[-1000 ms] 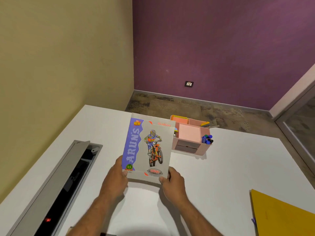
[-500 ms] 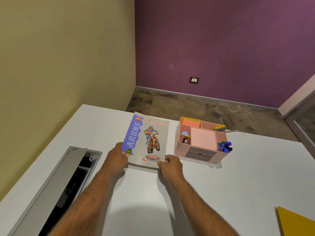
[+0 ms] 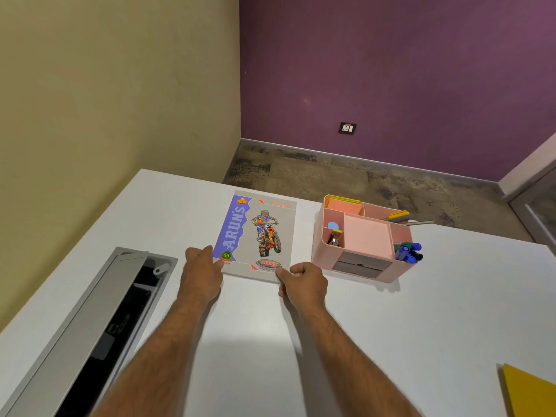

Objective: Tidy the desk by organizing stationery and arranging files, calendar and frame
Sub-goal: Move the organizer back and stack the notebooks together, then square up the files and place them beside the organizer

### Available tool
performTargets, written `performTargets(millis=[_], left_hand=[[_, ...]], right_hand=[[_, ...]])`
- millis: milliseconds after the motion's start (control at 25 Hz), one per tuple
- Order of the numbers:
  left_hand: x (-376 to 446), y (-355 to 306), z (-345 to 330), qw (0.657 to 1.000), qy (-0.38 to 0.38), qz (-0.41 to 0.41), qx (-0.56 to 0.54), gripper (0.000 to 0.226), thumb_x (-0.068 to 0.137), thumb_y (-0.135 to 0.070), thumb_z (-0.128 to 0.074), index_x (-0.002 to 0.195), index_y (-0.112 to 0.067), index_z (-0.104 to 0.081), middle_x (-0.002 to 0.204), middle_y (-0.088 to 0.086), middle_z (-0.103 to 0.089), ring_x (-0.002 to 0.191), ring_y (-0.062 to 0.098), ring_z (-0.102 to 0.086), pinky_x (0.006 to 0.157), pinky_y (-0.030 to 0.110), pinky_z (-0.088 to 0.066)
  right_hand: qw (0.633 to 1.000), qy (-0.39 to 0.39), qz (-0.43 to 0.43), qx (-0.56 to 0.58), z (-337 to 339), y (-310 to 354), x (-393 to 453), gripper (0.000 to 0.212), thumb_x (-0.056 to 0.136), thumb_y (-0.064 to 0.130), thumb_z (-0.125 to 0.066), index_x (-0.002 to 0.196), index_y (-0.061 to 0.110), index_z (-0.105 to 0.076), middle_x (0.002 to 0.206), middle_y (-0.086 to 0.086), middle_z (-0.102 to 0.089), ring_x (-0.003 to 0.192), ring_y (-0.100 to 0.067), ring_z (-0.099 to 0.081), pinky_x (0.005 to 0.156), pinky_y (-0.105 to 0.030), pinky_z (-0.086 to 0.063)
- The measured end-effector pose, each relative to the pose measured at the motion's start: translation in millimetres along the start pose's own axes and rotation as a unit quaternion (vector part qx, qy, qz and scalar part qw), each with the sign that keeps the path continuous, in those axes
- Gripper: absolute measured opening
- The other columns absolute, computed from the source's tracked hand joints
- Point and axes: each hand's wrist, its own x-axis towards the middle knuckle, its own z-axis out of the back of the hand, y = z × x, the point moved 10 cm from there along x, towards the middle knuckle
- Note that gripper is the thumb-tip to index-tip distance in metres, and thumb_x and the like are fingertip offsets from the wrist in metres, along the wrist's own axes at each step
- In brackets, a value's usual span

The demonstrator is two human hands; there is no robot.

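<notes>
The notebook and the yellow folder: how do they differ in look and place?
The notebook is grey with a printed motorbike rider; the yellow folder is plain. The notebook lies whole at the far edge, both hands at its near corners; the folder is cut off at the near right, untouched. Both lie flat on the desk.
</notes>
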Motion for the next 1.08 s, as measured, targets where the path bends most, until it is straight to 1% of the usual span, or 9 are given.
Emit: performTargets(millis=[160,280,440,560,640,720,880,960,1080], left_hand=[[-11.1,3.6,6.5,0.999,-0.028,0.001,0.019,0.044,0.095,-0.043,-0.052,0.118,-0.005,-0.051,0.117,0.014,-0.045,0.098,0.032,-0.054,0.08,0.041,-0.049],[-34.8,-5.0,13.0,0.992,-0.055,-0.051,0.103,0.051,0.093,-0.052,-0.051,0.128,-0.015,-0.049,0.118,0.009,-0.052,0.106,0.031,-0.051,0.083,0.043,-0.047],[-72.9,-25.0,24.9,0.967,-0.107,-0.132,0.192,0.054,0.088,-0.058,-0.049,0.121,-0.015,-0.056,0.107,0.007,-0.061,0.091,0.031,-0.054,0.072,0.042,-0.046],[-96.0,-36.0,28.2,0.956,-0.105,-0.168,0.217,0.066,0.083,-0.064,-0.037,0.12,-0.014,-0.059,0.104,0.006,-0.064,0.089,0.031,-0.057,0.07,0.041,-0.047],[-112.5,-45.7,27.6,0.951,-0.091,-0.194,0.223,0.069,0.084,-0.067,-0.034,0.122,-0.015,-0.059,0.112,0.006,-0.065,0.1,0.031,-0.058,0.078,0.043,-0.047],[-129.4,-55.9,25.3,0.946,-0.077,-0.214,0.233,0.074,0.086,-0.071,-0.03,0.127,-0.015,-0.057,0.124,0.007,-0.063,0.115,0.03,-0.057,0.093,0.048,-0.044],[-171.1,-83.1,22.6,0.937,-0.049,-0.242,0.249,0.086,0.09,-0.074,-0.019,0.135,-0.01,-0.056,0.142,0.011,-0.054,0.132,0.03,-0.05,0.108,0.053,-0.026],[-193.5,-94.4,21.7,0.934,-0.039,-0.254,0.248,0.089,0.089,-0.075,-0.018,0.14,-0.01,-0.051,0.147,0.011,-0.047,0.137,0.03,-0.044,0.111,0.055,-0.022],[-224.9,-101.9,17.2,0.932,-0.027,-0.259,0.252,0.09,0.088,-0.077,-0.018,0.144,-0.011,-0.044,0.152,0.012,-0.04,0.141,0.03,-0.037,0.111,0.058,-0.02]], right_hand=[[1.0,-0.006,0.024,-0.016,5.8,1.3,-5.9,0.037,0.078,0.044,-0.076,0.093,0.015,-0.059,0.067,0.01,-0.06,0.061,-0.012,-0.064,0.077,-0.037,-0.057],[0.999,-0.012,0.038,-0.015,13.0,-2.6,-14.8,0.037,0.08,0.048,-0.07,0.093,0.015,-0.063,0.083,0.004,-0.067,0.081,-0.017,-0.062,0.078,-0.032,-0.052],[0.998,-0.029,0.057,-0.016,35.5,-7.9,-41.0,0.035,0.083,0.049,-0.066,0.101,0.019,-0.064,0.095,0.004,-0.069,0.088,-0.014,-0.062,0.076,-0.025,-0.043],[0.986,-0.052,0.137,-0.08,61.4,-1.0,-66.2,0.043,0.086,0.053,-0.06,0.114,0.022,-0.061,0.112,0.005,-0.066,0.1,-0.013,-0.062,0.085,-0.028,-0.049],[0.97,-0.047,0.178,-0.159,73.6,-0.2,-79.1,0.057,0.087,0.061,-0.052,0.131,0.024,-0.052,0.133,0.005,-0.057,0.12,-0.014,-0.054,0.099,-0.032,-0.045],[0.95,-0.033,0.204,-0.233,82.9,-2.8,-88.3,0.073,0.087,0.068,-0.042,0.145,0.024,-0.036,0.152,0.004,-0.038,0.141,-0.017,-0.033,0.114,-0.035,-0.03],[0.895,-0.045,0.265,-0.356,107.4,-5.5,-111.9,0.09,0.083,0.08,-0.021,0.153,0.025,-0.006,0.161,0.002,0.004,0.149,-0.021,0.007,0.119,-0.042,0.007],[0.878,-0.057,0.29,-0.377,120.5,-7.7,-128.2,0.091,0.083,0.082,-0.019,0.153,0.027,-0.001,0.159,0.003,0.012,0.147,-0.021,0.014,0.118,-0.045,0.013],[0.865,-0.073,0.316,-0.384,142.1,-14.8,-154.8,0.09,0.084,0.081,-0.022,0.154,0.028,-0.006,0.16,0.001,0.006,0.149,-0.024,0.006,0.118,-0.051,0.007]])
